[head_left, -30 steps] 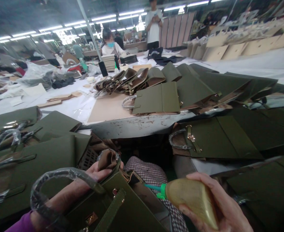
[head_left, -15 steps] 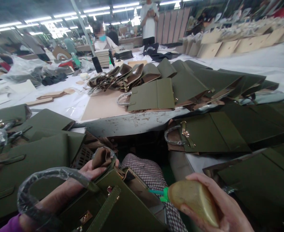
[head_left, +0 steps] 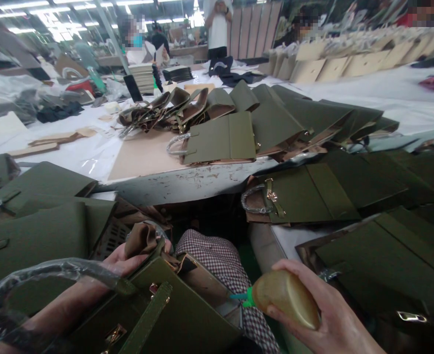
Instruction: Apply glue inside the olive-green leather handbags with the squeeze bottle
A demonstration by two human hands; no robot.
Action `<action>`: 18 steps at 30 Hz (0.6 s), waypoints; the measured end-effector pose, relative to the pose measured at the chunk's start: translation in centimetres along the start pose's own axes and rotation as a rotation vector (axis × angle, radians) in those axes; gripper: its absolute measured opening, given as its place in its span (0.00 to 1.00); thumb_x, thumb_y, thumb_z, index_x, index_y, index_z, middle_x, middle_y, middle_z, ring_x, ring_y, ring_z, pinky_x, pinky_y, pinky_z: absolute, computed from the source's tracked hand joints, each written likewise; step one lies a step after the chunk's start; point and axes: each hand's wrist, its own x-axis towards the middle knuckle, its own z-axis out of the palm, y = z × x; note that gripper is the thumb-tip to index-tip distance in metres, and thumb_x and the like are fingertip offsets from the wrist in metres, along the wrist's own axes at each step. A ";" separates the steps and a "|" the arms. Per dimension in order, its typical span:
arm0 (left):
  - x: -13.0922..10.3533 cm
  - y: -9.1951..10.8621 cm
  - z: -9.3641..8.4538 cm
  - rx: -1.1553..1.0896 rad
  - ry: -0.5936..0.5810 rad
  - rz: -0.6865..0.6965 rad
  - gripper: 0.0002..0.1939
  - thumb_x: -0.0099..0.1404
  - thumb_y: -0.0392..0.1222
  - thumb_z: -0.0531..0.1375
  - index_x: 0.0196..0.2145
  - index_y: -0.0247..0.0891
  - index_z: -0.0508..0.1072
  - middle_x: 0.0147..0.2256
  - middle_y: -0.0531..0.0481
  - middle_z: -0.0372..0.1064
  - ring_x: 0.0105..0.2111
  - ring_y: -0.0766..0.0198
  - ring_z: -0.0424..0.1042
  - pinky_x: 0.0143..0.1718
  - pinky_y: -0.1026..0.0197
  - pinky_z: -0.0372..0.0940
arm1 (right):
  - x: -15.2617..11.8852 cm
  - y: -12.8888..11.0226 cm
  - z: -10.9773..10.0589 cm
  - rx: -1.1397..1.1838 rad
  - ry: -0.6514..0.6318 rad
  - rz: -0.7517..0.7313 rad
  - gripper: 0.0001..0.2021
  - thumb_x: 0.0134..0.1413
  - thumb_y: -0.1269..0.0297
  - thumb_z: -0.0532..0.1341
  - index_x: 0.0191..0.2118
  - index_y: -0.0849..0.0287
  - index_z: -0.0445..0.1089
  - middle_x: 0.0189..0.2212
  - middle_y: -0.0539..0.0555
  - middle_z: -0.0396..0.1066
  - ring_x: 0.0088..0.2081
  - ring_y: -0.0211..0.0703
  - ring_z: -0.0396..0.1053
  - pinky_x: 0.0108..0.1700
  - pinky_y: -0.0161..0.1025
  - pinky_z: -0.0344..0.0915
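Note:
An olive-green handbag (head_left: pixel 187 314) lies tilted across my lap, its edge open toward the right and a brown lining showing. One plastic-wrapped handle (head_left: pixel 54 268) arches over my left forearm. My left hand (head_left: pixel 124 258) is closed on the bunched brown lining (head_left: pixel 141 239) at the bag's upper end; some fingers are hidden behind the bag. My right hand (head_left: pixel 313 300) grips a yellowish squeeze bottle (head_left: pixel 287 297) with a green cap and a thin nozzle. The nozzle tip is at the bag's open edge; whether it touches I cannot tell.
Several green handbags (head_left: pixel 220 137) are piled on the white table (head_left: pixel 102 152) ahead. More bags lie to my right (head_left: pixel 313 191) and left (head_left: pixel 47 226). A checkered cloth (head_left: pixel 209 250) covers my lap. Beyond the table stand a person in white (head_left: pixel 218 29) and a masked person.
The whole view has shifted, so things sit a little further left. Both hands keep their holds, and the nozzle stays by the bag's open edge.

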 end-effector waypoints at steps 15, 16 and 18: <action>-1.9 -0.9 -0.4 0.109 -0.056 -0.142 0.19 0.63 0.49 0.76 0.51 0.48 0.84 0.42 0.53 0.84 0.38 0.61 0.82 0.39 0.67 0.77 | 1.0 -0.2 -0.7 0.062 -0.232 0.038 0.21 0.62 0.63 0.70 0.56 0.45 0.64 0.44 0.47 0.77 0.39 0.44 0.77 0.40 0.40 0.73; -2.5 -1.0 -0.3 0.125 -0.060 -0.155 0.20 0.63 0.51 0.75 0.53 0.49 0.83 0.47 0.53 0.84 0.41 0.59 0.82 0.41 0.66 0.77 | 1.2 -0.1 -0.7 0.062 -0.252 0.040 0.21 0.61 0.64 0.70 0.56 0.45 0.64 0.44 0.47 0.76 0.39 0.45 0.77 0.41 0.40 0.72; -3.5 -1.4 -0.2 0.183 -0.047 -0.158 0.22 0.64 0.52 0.74 0.54 0.51 0.81 0.54 0.53 0.80 0.50 0.54 0.80 0.49 0.63 0.77 | 1.7 -0.2 -0.7 0.062 -0.280 0.039 0.22 0.60 0.65 0.71 0.57 0.46 0.65 0.46 0.48 0.76 0.41 0.46 0.77 0.43 0.42 0.71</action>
